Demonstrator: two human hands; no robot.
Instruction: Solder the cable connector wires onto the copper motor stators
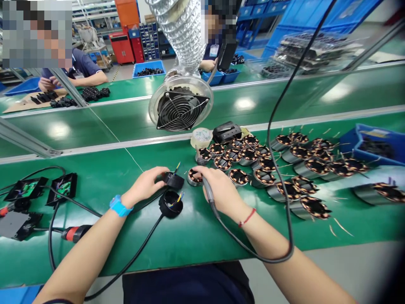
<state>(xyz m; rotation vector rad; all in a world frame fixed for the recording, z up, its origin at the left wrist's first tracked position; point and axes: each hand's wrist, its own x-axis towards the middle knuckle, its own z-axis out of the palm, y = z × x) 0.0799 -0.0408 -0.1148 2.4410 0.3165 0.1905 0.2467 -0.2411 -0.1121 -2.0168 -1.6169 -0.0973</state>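
Forearms over glossy green bench, wound cores; duct above, red cabinet beyond.

A squat black plastic housing sits at the fingertips of our left hand, thin yellow and blue wires slanting up from its top; whether it touches the green desk we cannot tell. Tilted in our right hand is a slim grey pen-shaped tool, its front end hard to make out, its cable looping toward us.
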